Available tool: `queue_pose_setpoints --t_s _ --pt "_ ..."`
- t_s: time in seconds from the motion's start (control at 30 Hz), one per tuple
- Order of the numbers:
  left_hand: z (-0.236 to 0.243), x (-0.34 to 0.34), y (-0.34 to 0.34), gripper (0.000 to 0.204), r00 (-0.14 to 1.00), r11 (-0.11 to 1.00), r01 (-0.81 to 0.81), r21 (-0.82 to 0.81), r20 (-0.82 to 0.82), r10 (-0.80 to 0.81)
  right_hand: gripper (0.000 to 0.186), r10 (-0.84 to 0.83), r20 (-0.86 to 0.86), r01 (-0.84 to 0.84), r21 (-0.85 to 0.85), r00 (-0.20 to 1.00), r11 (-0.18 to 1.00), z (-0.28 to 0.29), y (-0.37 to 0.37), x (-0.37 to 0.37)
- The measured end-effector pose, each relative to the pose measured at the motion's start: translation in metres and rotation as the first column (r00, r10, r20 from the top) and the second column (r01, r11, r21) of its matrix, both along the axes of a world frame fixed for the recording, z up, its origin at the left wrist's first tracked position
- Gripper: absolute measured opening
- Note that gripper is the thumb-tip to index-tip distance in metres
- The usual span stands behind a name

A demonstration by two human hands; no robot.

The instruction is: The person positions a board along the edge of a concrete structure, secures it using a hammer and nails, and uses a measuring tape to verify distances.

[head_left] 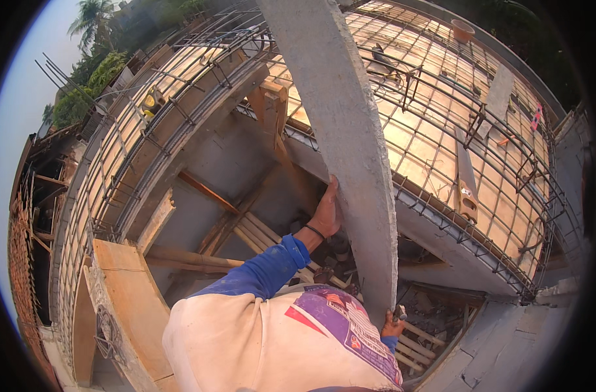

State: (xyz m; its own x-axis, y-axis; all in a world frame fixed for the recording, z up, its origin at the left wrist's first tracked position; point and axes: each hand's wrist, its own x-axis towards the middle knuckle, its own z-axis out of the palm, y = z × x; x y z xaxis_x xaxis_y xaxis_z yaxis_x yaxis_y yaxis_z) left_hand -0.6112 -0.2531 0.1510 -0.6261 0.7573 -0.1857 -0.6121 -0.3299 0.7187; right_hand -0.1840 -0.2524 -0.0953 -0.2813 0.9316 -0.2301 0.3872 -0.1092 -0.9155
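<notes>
A long grey concrete-coloured plank (350, 130) stands steeply tilted, running from the top of the view down to my waist. My left hand (327, 212), with a dark band on its wrist and a blue sleeve, grips the plank's left edge about halfway up. Low down, my right hand (392, 325) clasps the plank's bottom end; only its fingers show past my white and purple shirt. Both hands are on the plank and nothing else is in them.
Below me is an open pit (246, 196) with slanting wooden props and loose timber. Rebar mesh on a wooden formwork deck (441, 117) spreads to the right and far side. A curved rebar beam cage (148, 144) runs on the left. An orange tub (463, 29) sits far back.
</notes>
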Motion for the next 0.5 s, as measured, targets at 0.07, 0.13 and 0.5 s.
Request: queue_pose_setpoints --t_s 0.07,0.13,0.5 --pt "-0.014 -0.005 -0.003 0.073 0.999 0.998 0.026 0.056 0.024 -0.027 0.038 -0.026 0.022 0.028 -0.063 0.999 0.998 0.01 -0.012 0.002" --pt "-0.023 -0.012 0.0 0.075 0.998 0.997 0.04 0.06 0.052 -0.043 0.035 -0.047 0.009 0.048 -0.017 0.999 0.999 0.006 -0.016 -0.003" --pt "-0.033 -0.029 0.011 0.084 0.999 0.999 0.034 0.028 0.021 -0.035 0.037 -0.116 0.201 0.068 0.233 0.973 0.97 0.045 0.005 -0.031"
